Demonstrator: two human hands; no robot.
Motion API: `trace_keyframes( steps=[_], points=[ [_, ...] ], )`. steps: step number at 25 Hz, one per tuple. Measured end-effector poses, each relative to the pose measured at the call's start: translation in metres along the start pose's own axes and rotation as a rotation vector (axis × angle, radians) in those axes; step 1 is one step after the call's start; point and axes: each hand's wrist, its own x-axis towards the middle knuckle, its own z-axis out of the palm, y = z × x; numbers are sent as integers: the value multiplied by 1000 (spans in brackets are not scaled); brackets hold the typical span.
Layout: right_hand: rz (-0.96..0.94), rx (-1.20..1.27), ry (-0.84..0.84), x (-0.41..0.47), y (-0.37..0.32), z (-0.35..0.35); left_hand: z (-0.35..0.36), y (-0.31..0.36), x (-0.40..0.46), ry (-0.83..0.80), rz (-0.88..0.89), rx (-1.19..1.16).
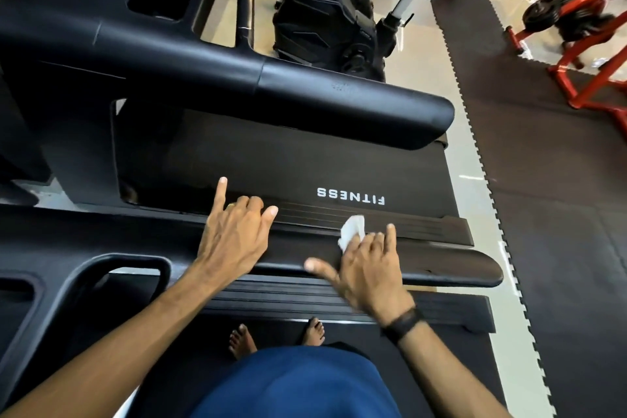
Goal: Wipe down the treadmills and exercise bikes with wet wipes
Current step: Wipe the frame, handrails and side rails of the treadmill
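Under the right hand [368,268], a white wet wipe [353,231] is pinched against the black handrail [458,265]; left hand [234,234] rests alongside, middle fingers curled, holding nothing.

The treadmill handrail [339,102] looks like smooth black plastic with a soft sheen. The belt [271,159] is matt black rubber, the side rail [407,227] ribbed. The wet wipe [353,231] is thin, crumpled white cloth. The floor mats [559,180] look dull, grainy rubber; the racks [593,78] glossy red-painted metal.

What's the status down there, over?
Right hand pressing white wipe on treadmill handrail. Left hand resting on the rail, holding nothing. Nothing in the way.
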Motion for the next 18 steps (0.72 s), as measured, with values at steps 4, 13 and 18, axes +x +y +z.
trace_keyframes(
  steps=[4, 13, 18],
  points=[
    [-178, 211, -115, 19, -26, -14, 2, 0, -2, 19, 28, 4],
    [198, 119, -161, 20, 71, 3, 3, 13, 3, -23, 43, -42],
    [-179, 211, -15, -5, -12, 3, 13, 42, 19, -53, 56, -119]
  ],
)
